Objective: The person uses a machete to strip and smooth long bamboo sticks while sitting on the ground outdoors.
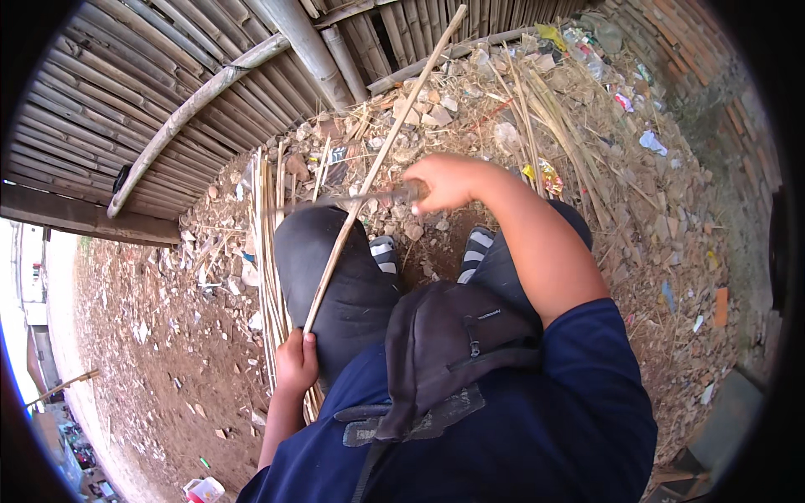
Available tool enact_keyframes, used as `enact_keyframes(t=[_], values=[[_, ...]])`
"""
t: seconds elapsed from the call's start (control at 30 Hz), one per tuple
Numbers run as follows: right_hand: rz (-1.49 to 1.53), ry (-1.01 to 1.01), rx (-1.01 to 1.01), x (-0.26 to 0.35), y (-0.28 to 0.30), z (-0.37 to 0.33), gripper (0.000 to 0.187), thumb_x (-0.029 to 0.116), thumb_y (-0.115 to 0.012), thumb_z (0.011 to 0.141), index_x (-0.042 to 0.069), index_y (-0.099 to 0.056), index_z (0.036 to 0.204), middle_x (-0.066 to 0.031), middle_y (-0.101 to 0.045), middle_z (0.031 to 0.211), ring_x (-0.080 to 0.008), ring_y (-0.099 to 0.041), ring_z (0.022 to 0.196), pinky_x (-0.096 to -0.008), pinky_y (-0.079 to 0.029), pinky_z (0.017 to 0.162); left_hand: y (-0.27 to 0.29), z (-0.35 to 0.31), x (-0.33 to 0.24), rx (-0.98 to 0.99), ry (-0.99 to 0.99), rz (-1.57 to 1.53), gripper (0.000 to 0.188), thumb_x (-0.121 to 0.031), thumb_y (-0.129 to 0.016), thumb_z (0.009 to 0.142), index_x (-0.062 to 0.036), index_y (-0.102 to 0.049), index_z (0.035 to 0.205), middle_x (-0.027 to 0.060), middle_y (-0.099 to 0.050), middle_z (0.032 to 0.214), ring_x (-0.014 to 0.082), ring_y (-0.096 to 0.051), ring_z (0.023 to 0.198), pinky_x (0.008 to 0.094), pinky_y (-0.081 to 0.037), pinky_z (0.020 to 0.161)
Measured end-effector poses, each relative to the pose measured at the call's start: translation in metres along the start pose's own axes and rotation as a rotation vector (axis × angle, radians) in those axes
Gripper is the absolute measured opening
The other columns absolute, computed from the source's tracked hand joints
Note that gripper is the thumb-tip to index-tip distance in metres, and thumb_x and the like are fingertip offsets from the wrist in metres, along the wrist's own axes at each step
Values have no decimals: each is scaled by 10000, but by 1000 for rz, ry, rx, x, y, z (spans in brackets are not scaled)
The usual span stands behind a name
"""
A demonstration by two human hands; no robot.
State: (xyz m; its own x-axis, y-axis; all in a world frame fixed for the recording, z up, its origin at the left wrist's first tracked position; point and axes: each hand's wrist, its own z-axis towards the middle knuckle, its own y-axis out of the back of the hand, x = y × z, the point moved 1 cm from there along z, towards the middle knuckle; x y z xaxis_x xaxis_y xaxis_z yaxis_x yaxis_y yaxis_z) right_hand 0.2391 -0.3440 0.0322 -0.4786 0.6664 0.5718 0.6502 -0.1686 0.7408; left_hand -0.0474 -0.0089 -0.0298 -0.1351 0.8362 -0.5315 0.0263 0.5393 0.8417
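Observation:
A long pale bamboo strip (391,134) slants from beside my left thigh up and away to the far right. Its near end is gripped by my left hand (297,362), fingers closed round it. My right hand (446,181) is closed on the handle of a long-bladed knife (376,198), held above the gap between my knees. The blade points left, smeared by motion, and crosses the strip over my left knee; whether the two touch I cannot tell. A bundle of similar bamboo strips (265,251) lies along the outside of my left leg.
A slatted bamboo wall (168,109) with round poles stands ahead and left. Rubble and litter (444,109) cover the ground. More strips (562,126) lie beyond my right knee, and a brick wall (729,126) rises at the right. A dark bag (453,344) rests against my front.

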Motion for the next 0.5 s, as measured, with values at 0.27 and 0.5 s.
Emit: enact_keyframes(t=[0.27, 0.5], values=[[66, -253, -379, -54, -2, 7, 329, 290, -754, 829, 61, -668, 1049, -156, -707, 1001, -311, -677, 956, -425, -523, 844, 2, -1, -9, -4, 10, 103, 360, -308, -516, 1035, -23, -505, 814, 256, -602, 662, 491, -604, 634, 560, -447, 562], [344, -32, -90, -10, -10, 2, 422, 300, -778, 851, 18, -659, 1141, -147, -740, 950, -231, -668, 681, -365, -552, 672, 0, -7, -8, -33, 46, 170, 348, -308, -541, 1018, -37, -505, 802, 237, -612, 651, 475, -613, 613, 560, -471, 556]])
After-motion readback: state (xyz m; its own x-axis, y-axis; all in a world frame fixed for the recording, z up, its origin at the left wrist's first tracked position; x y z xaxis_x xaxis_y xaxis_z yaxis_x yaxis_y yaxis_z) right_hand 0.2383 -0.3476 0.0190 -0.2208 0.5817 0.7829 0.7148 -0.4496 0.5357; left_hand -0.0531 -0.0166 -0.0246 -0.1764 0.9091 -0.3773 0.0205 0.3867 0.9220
